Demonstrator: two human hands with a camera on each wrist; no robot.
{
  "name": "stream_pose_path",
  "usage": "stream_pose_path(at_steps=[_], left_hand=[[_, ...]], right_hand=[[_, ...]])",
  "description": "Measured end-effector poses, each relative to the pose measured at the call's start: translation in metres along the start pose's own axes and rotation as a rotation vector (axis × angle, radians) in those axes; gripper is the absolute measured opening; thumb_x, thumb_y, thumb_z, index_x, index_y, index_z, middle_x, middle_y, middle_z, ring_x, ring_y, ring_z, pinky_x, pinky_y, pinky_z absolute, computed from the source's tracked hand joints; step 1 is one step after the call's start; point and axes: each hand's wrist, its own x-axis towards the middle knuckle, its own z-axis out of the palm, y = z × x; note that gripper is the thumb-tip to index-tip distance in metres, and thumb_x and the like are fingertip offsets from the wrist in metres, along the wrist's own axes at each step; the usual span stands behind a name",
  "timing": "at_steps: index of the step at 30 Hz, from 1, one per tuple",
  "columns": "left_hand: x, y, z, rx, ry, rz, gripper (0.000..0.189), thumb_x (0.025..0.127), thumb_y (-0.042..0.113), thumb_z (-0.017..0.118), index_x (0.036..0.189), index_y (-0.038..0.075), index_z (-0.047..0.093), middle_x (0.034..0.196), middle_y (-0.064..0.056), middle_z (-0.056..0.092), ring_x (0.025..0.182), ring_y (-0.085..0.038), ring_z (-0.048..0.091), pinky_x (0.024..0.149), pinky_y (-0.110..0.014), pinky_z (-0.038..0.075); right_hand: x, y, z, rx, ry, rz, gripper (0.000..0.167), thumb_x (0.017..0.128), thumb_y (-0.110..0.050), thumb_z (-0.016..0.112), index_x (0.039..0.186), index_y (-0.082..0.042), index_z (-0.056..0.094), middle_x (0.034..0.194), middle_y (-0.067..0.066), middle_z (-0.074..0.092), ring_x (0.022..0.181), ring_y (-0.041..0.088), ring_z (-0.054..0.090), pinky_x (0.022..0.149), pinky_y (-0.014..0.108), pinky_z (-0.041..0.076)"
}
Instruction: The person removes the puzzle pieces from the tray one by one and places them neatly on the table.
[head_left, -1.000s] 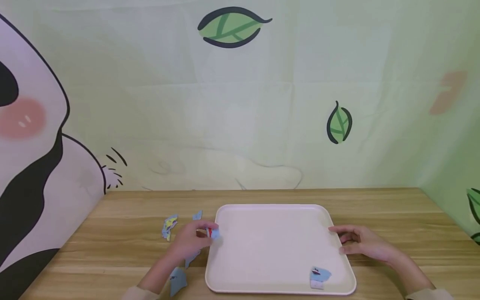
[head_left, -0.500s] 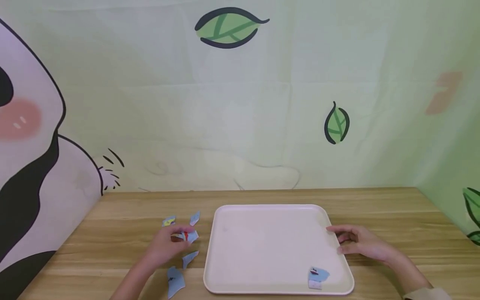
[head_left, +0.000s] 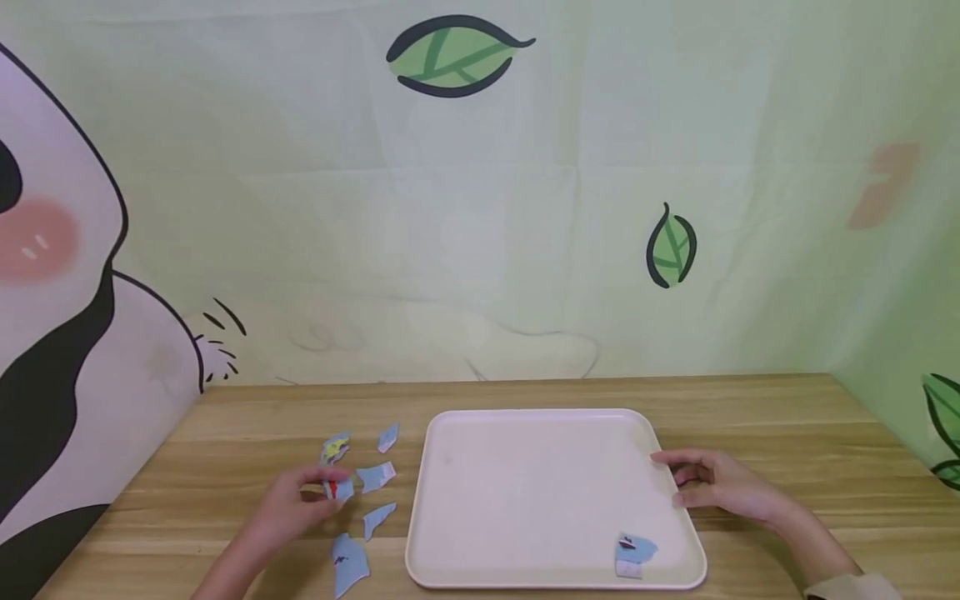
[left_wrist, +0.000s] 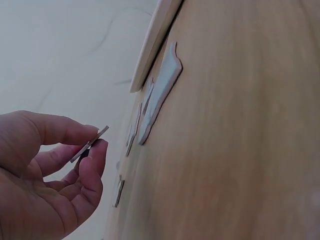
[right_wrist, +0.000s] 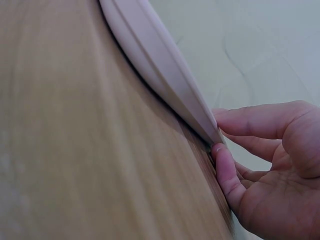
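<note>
My left hand [head_left: 292, 505] pinches a thin puzzle piece [head_left: 342, 489], light blue with a red mark, between thumb and fingertips. The left wrist view shows this piece edge-on and tilted, off to the side of the pieces on the table. Just right of that hand lies a pale blue puzzle piece [head_left: 376, 477]; a yellow-and-blue one [head_left: 335, 447] is right behind it. My right hand [head_left: 723, 485] grips the right rim of a white tray [head_left: 540, 500], index finger on the edge and thumb low against its side in the right wrist view.
Two joined puzzle pieces [head_left: 634, 550] lie in the tray's front right corner. More blue pieces rest on the wooden table [head_left: 757, 417] left of the tray: a small one [head_left: 387, 437], a narrow one [head_left: 378, 521] and a large one [head_left: 350, 565]. A printed cloth [head_left: 487, 233] hangs behind.
My left hand has moved left from the tray's left edge with the red-marked piece, uncovering other pieces on the table. The right hand keeps its hold on the tray rim.
</note>
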Motion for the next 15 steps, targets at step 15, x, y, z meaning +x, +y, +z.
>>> stream_pose_path(at_steps=[15], left_hand=[[-0.006,-0.009,-0.012,0.127,-0.019,-0.023,0.031,0.072,-0.005,0.067,0.102,-0.002,0.063,0.105,-0.016,0.060,0.094,-0.030,0.057,0.069,-0.034,0.050]], right_hand=[[0.000,0.000,0.000,-0.020,0.006,-0.010,0.055,0.080,-0.009,0.066,0.123,0.015,0.044,0.095,0.014,0.056,0.084,0.004,0.052,0.070,0.020,0.046]])
